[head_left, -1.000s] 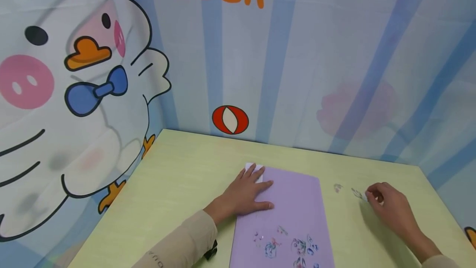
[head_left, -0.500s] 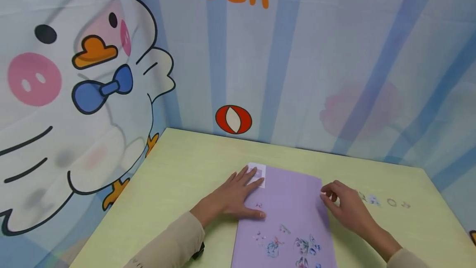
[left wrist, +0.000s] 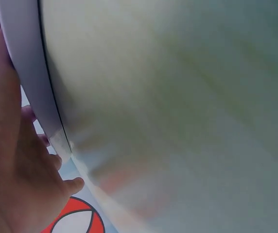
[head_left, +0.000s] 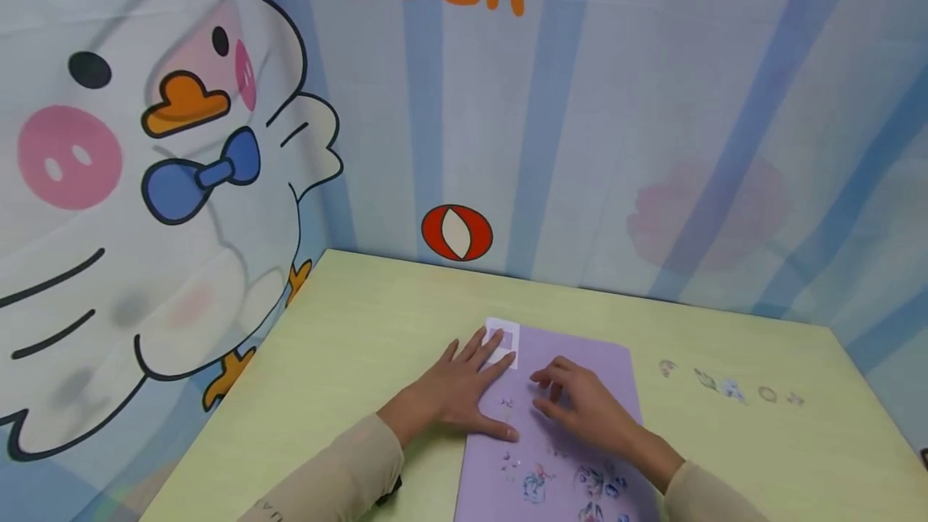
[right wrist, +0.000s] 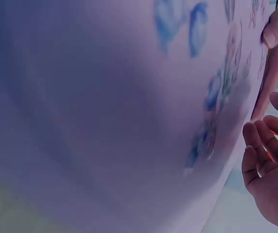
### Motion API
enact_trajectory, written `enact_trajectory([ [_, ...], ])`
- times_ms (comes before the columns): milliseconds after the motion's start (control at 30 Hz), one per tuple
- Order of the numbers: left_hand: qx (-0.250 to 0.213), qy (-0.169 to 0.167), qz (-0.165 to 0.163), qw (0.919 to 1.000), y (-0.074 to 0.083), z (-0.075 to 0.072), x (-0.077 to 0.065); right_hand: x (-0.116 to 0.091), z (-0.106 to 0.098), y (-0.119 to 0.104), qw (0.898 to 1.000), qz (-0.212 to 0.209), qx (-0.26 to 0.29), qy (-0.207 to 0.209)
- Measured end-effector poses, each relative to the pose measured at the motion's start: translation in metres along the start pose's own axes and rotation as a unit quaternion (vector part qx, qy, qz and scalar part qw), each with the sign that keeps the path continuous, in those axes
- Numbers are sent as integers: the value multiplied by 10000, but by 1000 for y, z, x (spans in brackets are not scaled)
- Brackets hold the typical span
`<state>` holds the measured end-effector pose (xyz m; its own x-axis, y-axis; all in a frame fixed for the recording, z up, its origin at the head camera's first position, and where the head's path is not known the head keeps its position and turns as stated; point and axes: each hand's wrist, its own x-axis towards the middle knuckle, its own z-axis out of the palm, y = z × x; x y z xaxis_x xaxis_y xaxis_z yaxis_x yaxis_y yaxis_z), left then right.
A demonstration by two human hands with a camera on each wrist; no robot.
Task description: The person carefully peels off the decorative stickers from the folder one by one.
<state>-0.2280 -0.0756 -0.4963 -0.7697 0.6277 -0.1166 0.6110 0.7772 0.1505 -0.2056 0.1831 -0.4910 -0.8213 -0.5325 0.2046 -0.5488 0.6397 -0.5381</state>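
A flat purple notebook or folder (head_left: 580,349), decorated with small coloured stickers (head_left: 534,486), lies on the table. A white label (head_left: 510,349) is at its top left corner. My left hand (head_left: 458,393) rests spread on its left side, fingertips over the label and thumb near a small sticker (head_left: 505,403). Above the middle of the purple cover hovers my right hand (head_left: 583,405), fingers loosely bent. In the right wrist view, the right hand's fingers (right wrist: 251,165) stand apart from the thumb with nothing visible between them. Part of the sticker cluster is hidden under the right forearm.
Several small stickers (head_left: 732,391) lie in a row on the pale yellow table (head_left: 761,441), right of the purple cover. A printed duck backdrop (head_left: 580,143) rises behind the table's back edge. A dark object (head_left: 389,491) shows beside the left sleeve.
My right hand has moved left, from the stickers on the table to above the purple cover. The left hand stays on the cover, its thumb slid slightly lower, uncovering a small sticker.
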Motion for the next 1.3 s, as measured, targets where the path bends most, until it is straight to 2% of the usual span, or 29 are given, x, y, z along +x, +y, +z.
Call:
enact_trajectory([
  [133,135,-6,-2,9999,0,2,1,10,9,-8,9996,-156,-17,-242],
  [300,183,-8,20,9998,1,8,4,13,16,-15,9985,-231,-144,-470],
  [433,126,-18,-18,9999,3,11,5,10,20,-20,9983,-41,-262,-526],
  [633,150,-24,17,9999,8,11,6,6,25,-25,9989,218,-252,-344],
  [867,169,-105,-19,9998,10,5,4,7,29,-29,9976,664,152,-133],
  [1033,158,-60,-21,9999,8,3,4,10,30,-32,9955,800,499,-7],
  [1300,20,-154,-49,9999,4,2,2,10,28,-33,9872,1219,1020,143],
])
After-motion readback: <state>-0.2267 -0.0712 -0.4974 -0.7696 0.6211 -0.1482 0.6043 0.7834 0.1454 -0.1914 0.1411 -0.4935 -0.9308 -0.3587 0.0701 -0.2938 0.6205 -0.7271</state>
